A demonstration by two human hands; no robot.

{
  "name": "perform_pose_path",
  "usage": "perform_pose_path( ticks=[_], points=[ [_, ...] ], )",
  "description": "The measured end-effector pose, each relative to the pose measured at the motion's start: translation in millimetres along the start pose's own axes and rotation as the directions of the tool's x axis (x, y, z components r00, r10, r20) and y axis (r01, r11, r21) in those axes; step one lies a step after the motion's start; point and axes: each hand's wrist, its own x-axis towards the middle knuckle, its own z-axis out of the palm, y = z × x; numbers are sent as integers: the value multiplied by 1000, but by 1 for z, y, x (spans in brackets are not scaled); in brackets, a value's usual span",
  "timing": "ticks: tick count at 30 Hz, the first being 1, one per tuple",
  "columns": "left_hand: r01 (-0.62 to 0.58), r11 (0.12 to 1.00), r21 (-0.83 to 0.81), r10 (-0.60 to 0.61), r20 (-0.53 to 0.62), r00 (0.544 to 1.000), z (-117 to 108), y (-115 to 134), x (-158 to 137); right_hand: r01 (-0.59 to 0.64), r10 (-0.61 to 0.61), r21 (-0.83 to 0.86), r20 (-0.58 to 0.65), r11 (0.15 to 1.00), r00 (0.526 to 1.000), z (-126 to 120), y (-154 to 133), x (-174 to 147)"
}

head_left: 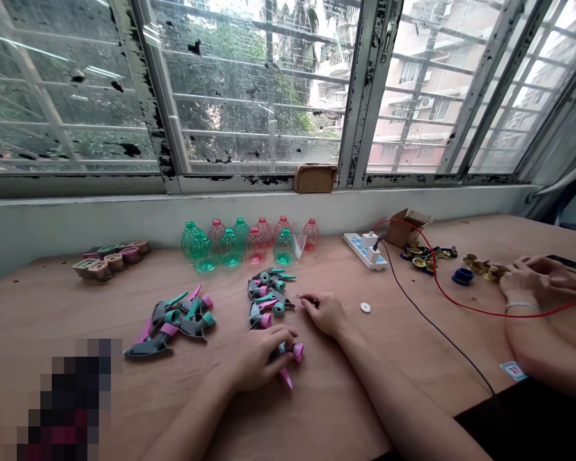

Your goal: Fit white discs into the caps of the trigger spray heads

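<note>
My left hand (pixel 256 360) is wrapped round a grey spray-bottle trigger head with a pink collar (pixel 298 351) and a pink trigger (pixel 286 378); the fingers hide most of its body. Close by, my right hand (pixel 325 314) pinches what look like thin metal tweezers (pixel 296 296), their tips pointing left. Just beyond both hands, several grey trigger heads (pixel 270 298) with green and pink parts lie in a loose column. Another pile of trigger heads (pixel 173 323) lies to the left. Right of my right hand is a small white disc (pixel 365 307).
Green and pink clear bottles (pixel 229 248) stand along the wall. A block of small containers (pixel 110 259) is at back left. A power strip (pixel 365 251) with red and black cables, a cardboard box (pixel 407 227) and a co-worker's hands (pixel 530 278) are on the right.
</note>
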Motion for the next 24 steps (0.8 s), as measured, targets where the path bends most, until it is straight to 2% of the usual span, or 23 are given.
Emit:
perform_pose_path(
  ticks=[3, 5, 13, 17, 21, 24],
  points=[
    [111, 989, 99, -111, -7, 994, 6, 3, 4, 10, -10, -3, 1, 1000, 1000, -1, -1, 0],
    [140, 981, 131, -142, 0, 990, 10, 2, 7, 11, -11, -6, 10, 1000, 1000, -2, -2, 0],
    [145, 982, 117, -141, -42, 989, 6, -3, 7, -6, 7, -23, 30, 1000, 1000, -2, -3, 1],
    [141, 981, 133, -141, -10, 990, 1, 1, 7, 2, -1, -10, 27, 1000, 1000, -1, 0, 0],
    [93, 970, 226, -106, 47, 993, -1, 8, 6, 21, -21, -8, 18, 1000, 1000, -1, 1, 1],
    [109, 969, 222, -120, 38, 992, -2, 10, 4, 10, -10, -11, 34, 1000, 999, -3, -1, 2]
  ],
)
